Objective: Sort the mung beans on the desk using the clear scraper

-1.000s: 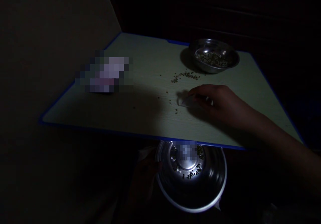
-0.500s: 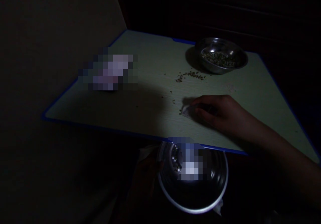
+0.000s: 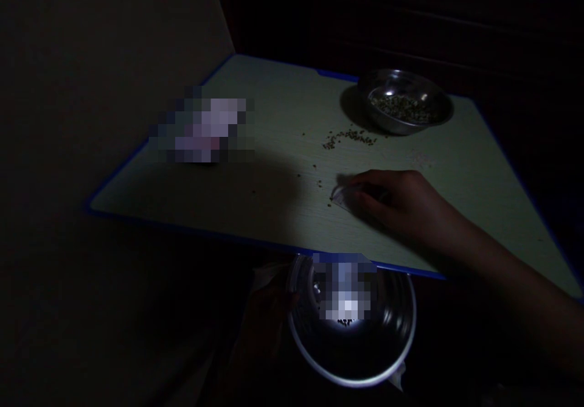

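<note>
Seeds (image 3: 329, 202) on the desk (image 3: 278, 103) now lie just beside the translucent piece (image 3: 340, 198) your right hand (image 3: 401, 203) pinches, closer within reach than a second ago, while your left hand (image 3: 267, 309), by the lower steel bowl (image 3: 365, 358), has an unclear grip.

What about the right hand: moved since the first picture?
Yes. Judged against the metal bowl standing on the table, the right hand has shifted away from it, toward the table's near edge.

Pixelated pinkish-white item (image 3: 210, 128): on table (image 3: 269, 93), left side | Dim wall (image 3: 109, 42): left of table
</note>
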Demonstrator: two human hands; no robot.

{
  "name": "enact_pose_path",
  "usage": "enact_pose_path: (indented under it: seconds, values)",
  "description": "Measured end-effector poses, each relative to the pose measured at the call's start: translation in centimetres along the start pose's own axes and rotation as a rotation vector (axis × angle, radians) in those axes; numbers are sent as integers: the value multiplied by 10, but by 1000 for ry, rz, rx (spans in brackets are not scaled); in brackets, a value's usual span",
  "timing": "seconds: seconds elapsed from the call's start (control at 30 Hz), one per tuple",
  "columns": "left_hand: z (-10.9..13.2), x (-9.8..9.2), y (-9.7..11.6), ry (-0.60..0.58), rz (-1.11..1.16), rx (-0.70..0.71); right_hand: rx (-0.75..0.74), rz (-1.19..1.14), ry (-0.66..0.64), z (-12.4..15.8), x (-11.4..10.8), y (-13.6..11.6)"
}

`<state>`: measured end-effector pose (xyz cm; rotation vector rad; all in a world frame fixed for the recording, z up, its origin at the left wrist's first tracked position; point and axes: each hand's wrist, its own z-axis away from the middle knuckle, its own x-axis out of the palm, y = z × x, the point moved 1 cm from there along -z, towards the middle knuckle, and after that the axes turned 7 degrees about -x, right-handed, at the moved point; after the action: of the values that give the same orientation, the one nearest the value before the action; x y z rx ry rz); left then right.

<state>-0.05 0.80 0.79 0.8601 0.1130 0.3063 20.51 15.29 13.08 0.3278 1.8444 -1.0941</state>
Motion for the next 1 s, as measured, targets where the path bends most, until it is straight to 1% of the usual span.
enact_pose_path:
  seconds: [0.1, 0.27, 0.37, 0.47, 0.63, 0.83, 0.9, 1.0]
  values:
    - [-6, 1, -1, -8, -7, -27, 4, 0, 11, -1, 0, 0]
    - [-15, -1, -8, -65, 42, -59, 20, 6, 16, -1, 0, 1]
    - [-16, -3, -10, -57, 16, -71, 24, 16, 28, -1, 0, 2]
    - [-14, -3, -9, -49, 28, -44, 21, 37, 52, -3, 1, 3]
    - [-12, -4, -9, -51, 12, -74, 36, 137, 90, -7, -1, 11]
    - [-14, -2, -10, -75, 66, -24, 101, 296, 185, -9, -11, 28]
    - [-14, -1, -10, -81, 71, -19, 84, 271, 198, -7, -12, 26]
    - [-16, -2, -13, -93, 64, -30, 21, 155, 172, -5, -9, 16]
